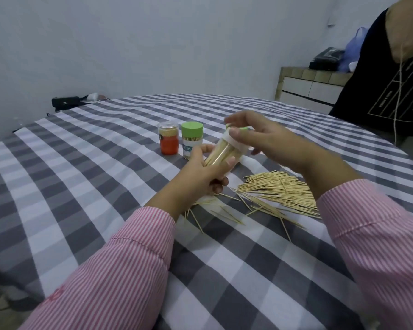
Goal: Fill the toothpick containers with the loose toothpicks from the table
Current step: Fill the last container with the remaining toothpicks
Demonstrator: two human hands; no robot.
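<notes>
Above a bench (105, 144) with a grey-and-white checked cloth, the left hand (200, 172) has its grip clamped round a clear container (221, 153) packed with toothpicks, tilted. The right hand (260, 139) pinches that container's green-and-white cap (234, 135). Loose toothpicks (277, 194) lie heaped just below the held container; two closed containers, one orange (168, 139) and one green-lidded (191, 139), stand to its left.

Three toothpick containers (221, 153), two hands (206, 172), and one loose toothpick pile (279, 194), perhaps several hundred sticks.
</notes>
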